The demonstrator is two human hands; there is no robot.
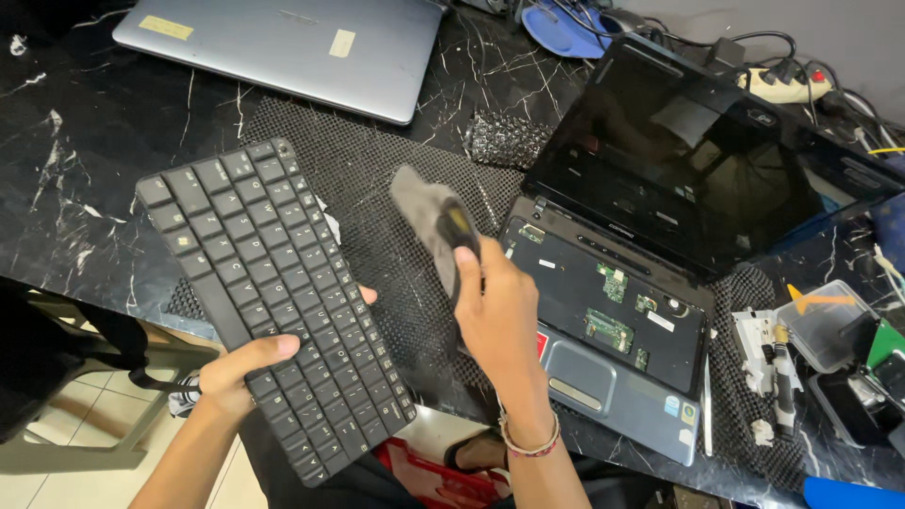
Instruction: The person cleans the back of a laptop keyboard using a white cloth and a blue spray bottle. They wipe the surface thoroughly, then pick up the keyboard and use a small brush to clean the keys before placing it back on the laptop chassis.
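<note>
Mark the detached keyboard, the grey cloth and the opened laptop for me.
detached keyboard [269, 302], head view, on the key rows at mid-panel.
grey cloth [419, 209], head view, on the upper fold above the right hand.
opened laptop [608, 316], head view, on the bare base where the keys sat.

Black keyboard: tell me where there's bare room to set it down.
Free: the mesh mat between the closed silver laptop and the open black laptop, and the marble top at left. Crowded: the right edge, with containers and cables.

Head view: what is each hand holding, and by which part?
Left hand grips the detached black keyboard at its lower long edge. Right hand holds a brush by its handle; bristles blurred.
</note>
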